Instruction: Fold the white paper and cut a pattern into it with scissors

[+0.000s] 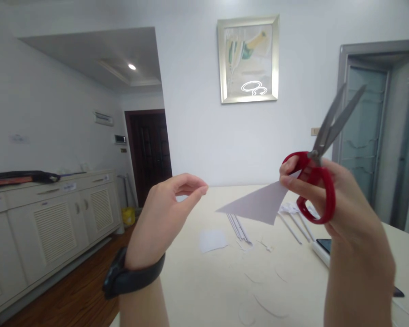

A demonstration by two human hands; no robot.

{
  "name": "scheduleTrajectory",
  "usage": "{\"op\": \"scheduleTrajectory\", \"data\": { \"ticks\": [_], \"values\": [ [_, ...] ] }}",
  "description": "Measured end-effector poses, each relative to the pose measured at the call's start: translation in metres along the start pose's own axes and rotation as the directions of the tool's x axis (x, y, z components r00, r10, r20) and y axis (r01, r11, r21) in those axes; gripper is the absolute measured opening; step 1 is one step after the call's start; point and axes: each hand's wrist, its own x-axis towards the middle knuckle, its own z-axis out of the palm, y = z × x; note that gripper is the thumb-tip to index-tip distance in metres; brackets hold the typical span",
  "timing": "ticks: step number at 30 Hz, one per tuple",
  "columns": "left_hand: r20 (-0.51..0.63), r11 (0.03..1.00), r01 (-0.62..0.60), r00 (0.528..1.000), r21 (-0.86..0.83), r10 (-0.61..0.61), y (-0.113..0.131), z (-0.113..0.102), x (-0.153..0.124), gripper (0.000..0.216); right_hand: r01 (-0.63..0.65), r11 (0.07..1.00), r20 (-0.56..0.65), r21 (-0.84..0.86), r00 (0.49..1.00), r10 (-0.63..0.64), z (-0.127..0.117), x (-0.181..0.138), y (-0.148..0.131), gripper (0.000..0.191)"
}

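Observation:
My right hand (341,204) is raised and holds red-handled scissors (322,143), blades parted and pointing up. Between its thumb and finger it also pinches a triangular piece of white paper (259,203), whose sharp corner points left. Left of that corner, apart from it, is my left hand (170,213), thumb and fingertips brought together in a pinch; I see nothing between the tips. Below on the table lie a square of white paper (213,240), several thin rolled paper sticks (239,228) and curled thin paper strips (269,309).
The cream table (204,281) spreads under both hands. More paper sticks with white tops (298,222) lie at the right, by a white roll (322,254) and a dark-screened device (324,245). A white cabinet (61,222) stands at the left wall.

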Motion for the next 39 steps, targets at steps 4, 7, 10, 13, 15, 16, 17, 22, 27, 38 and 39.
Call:
{"op": "scheduleTrajectory", "data": {
  "ticks": [4,7,10,13,15,16,17,22,27,38,39],
  "values": [
    [0.111,0.988,-0.088,0.989,-0.125,0.102,0.019,0.009,-0.007,0.017,-0.044,0.999,0.150,-0.027,0.988,0.047,0.017,0.001,-0.003,0.012],
    [0.191,0.973,-0.167,0.962,-0.160,0.196,0.031,0.017,-0.010,0.010,-0.019,1.000,0.222,-0.022,0.975,0.023,0.032,-0.001,-0.006,0.010],
    [0.191,0.978,-0.155,0.965,-0.139,0.180,0.031,0.021,-0.008,0.010,-0.017,0.999,0.266,-0.049,0.964,0.029,0.039,-0.003,-0.006,0.010],
    [0.205,0.986,-0.123,0.968,-0.109,0.143,0.025,0.020,-0.006,0.013,-0.029,0.997,0.267,-0.078,0.962,0.049,0.038,-0.003,-0.006,0.010],
    [0.218,0.988,-0.116,0.967,-0.098,0.135,0.024,0.019,-0.005,0.013,-0.047,0.995,0.276,-0.094,0.959,0.071,0.034,-0.002,-0.005,0.010],
    [0.225,0.989,-0.114,0.965,-0.093,0.133,0.024,0.019,-0.005,0.013,-0.058,0.993,0.283,-0.101,0.955,0.084,0.031,-0.002,-0.005,0.011],
    [0.231,0.990,-0.111,0.964,-0.083,0.128,0.024,0.019,-0.005,0.013,-0.069,0.992,0.287,-0.107,0.953,0.097,0.028,-0.001,-0.005,0.011],
    [0.164,0.998,-0.065,0.985,0.015,0.062,0.019,0.013,-0.006,0.012,-0.041,0.992,0.090,-0.120,0.995,0.052,0.004,0.001,0.002,0.010],
    [0.071,0.998,-0.056,0.996,-0.026,0.058,0.013,0.008,-0.006,0.013,-0.017,0.999,-0.078,-0.045,0.997,0.013,0.000,0.001,0.004,0.011],
    [0.078,0.994,-0.105,0.991,-0.039,0.107,0.033,0.020,-0.008,0.013,-0.039,0.998,0.097,-0.055,0.994,0.044,0.016,-0.002,-0.007,0.014],
    [0.075,0.995,-0.096,0.992,-0.033,0.098,0.033,0.020,-0.008,0.014,-0.055,0.997,0.136,-0.060,0.989,0.063,0.014,-0.002,-0.007,0.014]
  ]
}}
